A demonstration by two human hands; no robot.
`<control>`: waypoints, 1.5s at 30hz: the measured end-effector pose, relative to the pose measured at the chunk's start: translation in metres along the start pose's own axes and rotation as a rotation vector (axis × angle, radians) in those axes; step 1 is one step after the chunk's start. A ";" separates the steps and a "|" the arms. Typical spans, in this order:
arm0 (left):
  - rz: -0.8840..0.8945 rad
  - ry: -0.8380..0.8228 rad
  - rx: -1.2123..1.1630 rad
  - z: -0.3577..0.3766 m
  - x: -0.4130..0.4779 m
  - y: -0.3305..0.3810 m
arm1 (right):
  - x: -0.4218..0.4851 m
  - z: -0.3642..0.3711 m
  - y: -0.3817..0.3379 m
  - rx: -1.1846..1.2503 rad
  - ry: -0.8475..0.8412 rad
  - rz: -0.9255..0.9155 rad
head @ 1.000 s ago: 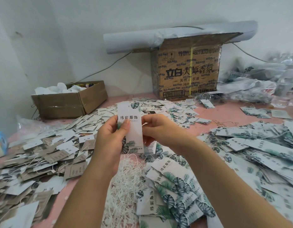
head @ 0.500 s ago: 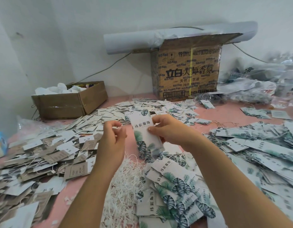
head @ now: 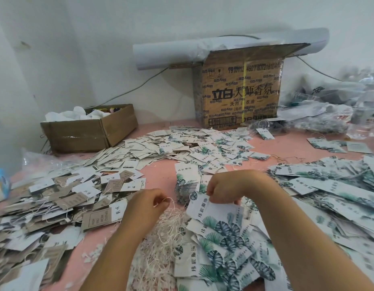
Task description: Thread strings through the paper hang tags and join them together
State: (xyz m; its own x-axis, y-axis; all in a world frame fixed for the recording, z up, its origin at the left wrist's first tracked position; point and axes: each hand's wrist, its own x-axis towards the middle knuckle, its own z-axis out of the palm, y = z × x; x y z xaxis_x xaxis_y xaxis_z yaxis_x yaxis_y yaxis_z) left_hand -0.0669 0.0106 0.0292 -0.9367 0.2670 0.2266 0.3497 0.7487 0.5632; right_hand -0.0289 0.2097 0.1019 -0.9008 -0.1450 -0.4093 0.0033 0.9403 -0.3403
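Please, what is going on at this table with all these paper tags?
A person is stringing paper hang tags. The left hand pinches a white string just above the pile of strings. The right hand pinches the top edge of a leaf-printed tag lying on a heap of similar tags. String and tag are apart, so nothing is threaded yet. The pink table holds many more.

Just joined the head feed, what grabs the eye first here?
Paper hang tags blanket the pink table: a brown and white heap at left, a leaf-print heap at right. Front centre, the left hand pinches a white string above a tangle of strings, while the right hand pinches a leaf-print tag. A tall printed carton stands at the back wall.
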 end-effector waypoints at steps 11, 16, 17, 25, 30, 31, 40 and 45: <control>0.094 0.067 -0.224 -0.017 -0.002 0.026 | 0.010 0.005 -0.003 0.138 0.376 -0.242; 0.136 0.085 -0.300 -0.028 -0.007 0.046 | 0.018 0.017 -0.024 0.229 0.371 -0.463; 0.142 0.082 -0.304 -0.030 -0.008 0.048 | 0.018 0.017 -0.026 0.220 0.399 -0.489; 0.146 0.086 -0.423 -0.034 -0.011 0.052 | 0.011 0.006 -0.012 0.416 0.491 -0.497; 0.134 0.090 -0.452 -0.034 -0.010 0.049 | 0.012 -0.003 0.007 0.845 0.629 -0.504; 0.132 0.093 -0.452 -0.034 -0.010 0.049 | 0.013 -0.003 0.011 0.943 0.630 -0.500; 0.042 0.031 -0.562 -0.020 -0.005 0.041 | 0.028 0.005 0.015 1.679 0.443 -0.458; -0.120 -0.081 -0.590 0.013 -0.007 0.028 | 0.043 0.023 0.011 1.617 0.547 -0.239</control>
State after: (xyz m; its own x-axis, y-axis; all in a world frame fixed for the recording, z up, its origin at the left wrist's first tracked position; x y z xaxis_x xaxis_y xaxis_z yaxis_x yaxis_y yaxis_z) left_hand -0.0511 0.0377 0.0332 -0.9605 0.2646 0.0859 0.1714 0.3200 0.9318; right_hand -0.0579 0.2069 0.0605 -0.9768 0.2119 -0.0306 -0.0520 -0.3738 -0.9261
